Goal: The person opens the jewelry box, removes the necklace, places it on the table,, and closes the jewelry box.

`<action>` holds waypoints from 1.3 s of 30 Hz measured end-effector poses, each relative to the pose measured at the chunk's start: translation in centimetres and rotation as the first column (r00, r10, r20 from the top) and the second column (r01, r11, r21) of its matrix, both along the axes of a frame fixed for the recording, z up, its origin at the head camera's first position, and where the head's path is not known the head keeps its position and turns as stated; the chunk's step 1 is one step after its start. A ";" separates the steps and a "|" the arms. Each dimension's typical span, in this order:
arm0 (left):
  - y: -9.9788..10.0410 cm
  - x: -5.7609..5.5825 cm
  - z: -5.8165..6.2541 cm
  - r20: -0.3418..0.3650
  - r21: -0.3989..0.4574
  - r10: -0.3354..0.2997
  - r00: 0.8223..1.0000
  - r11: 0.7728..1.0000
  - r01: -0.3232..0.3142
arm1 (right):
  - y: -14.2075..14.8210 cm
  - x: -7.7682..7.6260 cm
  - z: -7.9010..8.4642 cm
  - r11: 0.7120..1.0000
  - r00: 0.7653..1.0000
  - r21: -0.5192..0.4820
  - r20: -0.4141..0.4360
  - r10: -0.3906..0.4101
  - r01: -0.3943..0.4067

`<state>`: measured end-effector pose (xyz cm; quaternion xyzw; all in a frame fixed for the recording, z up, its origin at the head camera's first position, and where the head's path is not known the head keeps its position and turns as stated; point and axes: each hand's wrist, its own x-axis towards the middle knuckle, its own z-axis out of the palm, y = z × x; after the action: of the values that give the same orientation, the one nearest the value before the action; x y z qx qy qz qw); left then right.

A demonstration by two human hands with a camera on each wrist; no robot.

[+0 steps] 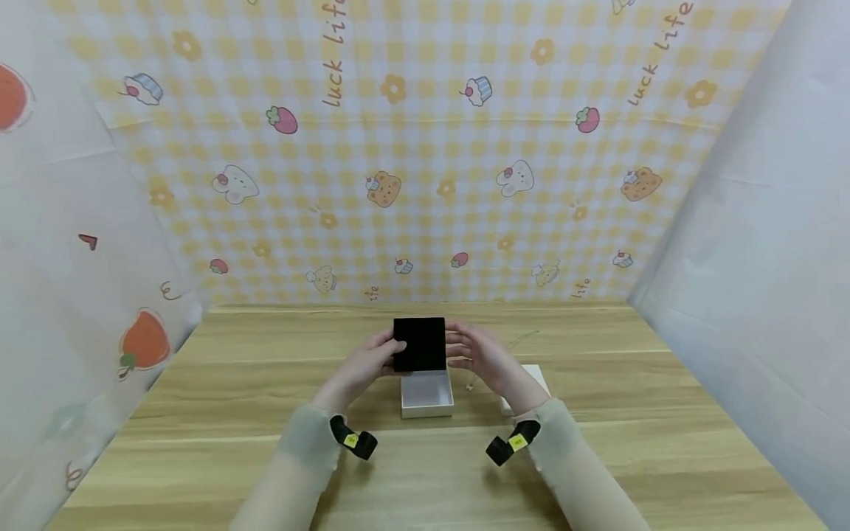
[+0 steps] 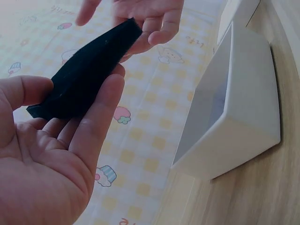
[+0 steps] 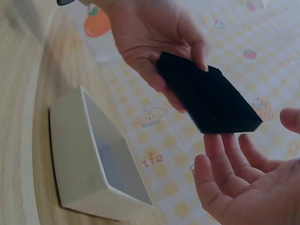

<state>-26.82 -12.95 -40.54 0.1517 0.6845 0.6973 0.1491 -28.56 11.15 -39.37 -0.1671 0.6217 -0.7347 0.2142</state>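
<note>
A thin square black pad [image 1: 420, 344], which looks like a soft box insert, is held above an open white box [image 1: 427, 411]. My left hand [image 1: 358, 370] grips its left side, thumb on top and fingers underneath, as the left wrist view shows with the pad [image 2: 89, 75] tilted. On the other side my right hand [image 1: 488, 358] has its fingers loosely extended at the pad's right edge. In the right wrist view, the right hand's fingertips [image 3: 213, 140] reach under the pad's edge, and its thumb stands apart. Inside the box, a pale grey bottom shows.
Partly behind my right forearm lies a white box part [image 1: 535, 375], perhaps the lid. A fine chain with a small pendant [image 1: 470, 386] lies on the wooden table [image 1: 279, 369] beside the box. A checked cloth [image 1: 425, 147] hangs behind the table.
</note>
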 end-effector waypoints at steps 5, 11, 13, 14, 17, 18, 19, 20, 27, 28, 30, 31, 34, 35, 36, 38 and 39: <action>0.6 0.2 0.2 0.003 0.028 0.004 1.000 1.000 -0.004 | 0.0 0.5 -0.1 0.997 0.998 0.081 -0.060 0.019 -0.014; 0.9 0.5 0.2 -0.021 0.035 0.005 1.000 0.999 -0.005 | 0.1 0.6 -0.5 0.988 0.995 0.146 -0.093 -0.039 0.052; 0.9 0.5 0.1 -0.024 0.034 0.002 1.000 0.999 -0.001 | 0.0 0.5 -0.7 0.985 0.994 0.151 -0.089 -0.067 0.080; 0.9 0.5 0.1 -0.023 0.033 0.001 1.000 0.999 0.000 | 0.0 0.4 -0.8 0.984 0.993 0.152 -0.085 -0.078 0.091; 0.7 0.6 -0.1 -0.028 0.019 0.006 1.000 1.000 -0.006 | -0.1 0.5 -1.1 0.981 0.992 0.159 -0.078 -0.102 0.114; 0.6 0.6 -0.1 -0.031 0.014 0.011 0.999 1.000 -0.010 | -0.1 0.5 -1.2 0.980 0.991 0.163 -0.077 -0.106 0.117; 0.5 0.7 -0.1 -0.037 0.009 0.018 0.999 1.000 -0.018 | -0.1 0.6 -1.3 0.979 0.991 0.166 -0.076 -0.108 0.119; 0.4 0.8 -0.1 -0.043 0.008 0.028 0.999 1.000 -0.027 | 0.0 0.6 -1.4 0.977 0.991 0.173 -0.076 -0.113 0.124; -0.1 0.8 0.4 -0.094 0.011 0.075 0.993 0.997 -0.074 | 0.2 0.6 -1.4 0.964 0.986 0.211 -0.076 -0.150 0.163; -0.2 0.7 0.5 -0.098 0.007 0.078 0.992 0.997 -0.078 | 0.3 0.5 -1.4 0.965 0.986 0.209 -0.079 -0.146 0.159; -0.2 0.7 0.6 -0.109 -0.003 0.085 0.990 0.996 -0.086 | 0.3 0.4 -1.4 0.968 0.988 0.202 -0.080 -0.132 0.146; -0.2 0.7 0.6 -0.115 -0.009 0.088 0.989 0.996 -0.090 | 0.3 0.4 -1.5 0.970 0.989 0.199 -0.083 -0.122 0.137; -0.2 0.8 0.7 -0.160 -0.063 0.110 0.981 0.991 -0.122 | 0.4 0.4 -1.5 0.975 0.991 0.189 -0.085 -0.106 0.121; -0.3 0.8 0.8 -0.186 -0.096 0.116 0.976 0.986 -0.136 | 0.5 0.4 -1.5 0.975 0.991 0.188 -0.083 -0.105 0.119; -0.3 0.9 0.8 -0.220 -0.133 0.116 0.969 0.980 -0.148 | 0.5 0.4 -1.4 0.975 0.991 0.186 -0.078 -0.109 0.122; -0.4 1.0 0.8 -0.304 -0.212 0.099 0.947 0.963 -0.168 | 0.6 0.4 -1.4 0.973 0.990 0.188 -0.072 -0.119 0.130; -0.4 1.0 0.8 -0.343 -0.251 0.084 0.936 0.952 -0.177 | 0.6 0.4 -1.4 0.972 0.990 0.191 -0.070 -0.123 0.134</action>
<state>-25.80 -13.37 -39.70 0.1969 0.7992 0.5678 0.0058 -28.16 11.75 -40.76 -0.1257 0.7062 -0.6773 0.1636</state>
